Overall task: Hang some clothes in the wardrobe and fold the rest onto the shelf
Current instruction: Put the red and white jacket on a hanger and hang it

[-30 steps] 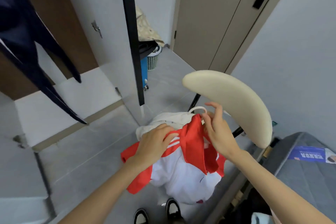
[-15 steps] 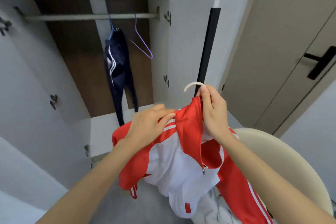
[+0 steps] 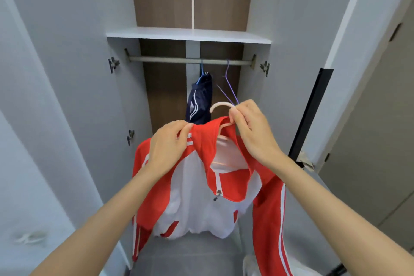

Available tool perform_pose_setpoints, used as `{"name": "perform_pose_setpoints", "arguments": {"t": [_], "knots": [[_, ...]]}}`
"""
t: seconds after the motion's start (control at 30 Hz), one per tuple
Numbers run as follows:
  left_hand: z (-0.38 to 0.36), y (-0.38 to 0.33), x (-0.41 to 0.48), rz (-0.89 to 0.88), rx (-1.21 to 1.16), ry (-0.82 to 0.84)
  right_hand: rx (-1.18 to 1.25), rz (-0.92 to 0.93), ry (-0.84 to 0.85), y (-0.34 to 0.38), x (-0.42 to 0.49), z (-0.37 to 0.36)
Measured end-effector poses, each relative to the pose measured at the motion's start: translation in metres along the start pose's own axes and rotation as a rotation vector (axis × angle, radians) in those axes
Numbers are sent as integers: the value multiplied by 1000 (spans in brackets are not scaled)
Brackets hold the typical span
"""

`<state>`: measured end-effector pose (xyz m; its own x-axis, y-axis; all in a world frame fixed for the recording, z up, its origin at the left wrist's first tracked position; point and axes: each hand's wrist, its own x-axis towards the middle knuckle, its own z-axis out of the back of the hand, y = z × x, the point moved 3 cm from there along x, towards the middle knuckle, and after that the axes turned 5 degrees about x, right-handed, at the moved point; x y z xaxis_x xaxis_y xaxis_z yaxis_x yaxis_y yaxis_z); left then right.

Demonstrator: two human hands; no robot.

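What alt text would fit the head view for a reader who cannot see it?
Two hands hold up a red and white jacket on a cream hanger before an open wardrobe: the right hand pinches the hook, the left hand grips the collar. On the rail hang a navy garment and a purple hanger.

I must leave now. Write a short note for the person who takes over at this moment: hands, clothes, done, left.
Left hand pinches the red-and-white jacket at its shoulder. Right hand grips the neck of the white hanger inside the collar.
Done: the jacket sits on its hanger; a navy garment hangs on the rail, beside an empty purple hanger.
Left: hook the jacket onto the rail. The shelf above holds nothing visible.
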<state>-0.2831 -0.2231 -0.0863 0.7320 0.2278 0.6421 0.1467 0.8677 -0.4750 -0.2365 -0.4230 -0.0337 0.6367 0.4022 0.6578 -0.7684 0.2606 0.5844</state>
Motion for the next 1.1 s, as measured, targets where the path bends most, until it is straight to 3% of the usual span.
{"name": "perform_pose_setpoints", "arguments": {"t": [0.13, 0.27, 0.4, 0.5, 0.7, 0.77, 0.93, 1.1], "knots": [[19, 31, 15, 143, 62, -63, -248, 72, 246, -8, 0, -9], [33, 58, 31, 236, 105, -42, -190, 22, 352, -10, -6, -18], [30, 70, 40, 238, 140, 175, 39, -44, 231, 4, 5, -30], [26, 68, 43, 179, 111, 244, 158, -111, 114, 13, 19, -39], [13, 64, 36, 152, 33, 340, 105, -68, 188, 25, 40, -62], [12, 63, 33, 92, -30, 370, 117, -81, 162, 23, 41, -66], [18, 43, 31, -305, -122, 397, 82, -83, 139, 23, 43, -77], [8, 46, 29, -380, 69, 457, 141, -113, 66, 31, 50, -72]]}}
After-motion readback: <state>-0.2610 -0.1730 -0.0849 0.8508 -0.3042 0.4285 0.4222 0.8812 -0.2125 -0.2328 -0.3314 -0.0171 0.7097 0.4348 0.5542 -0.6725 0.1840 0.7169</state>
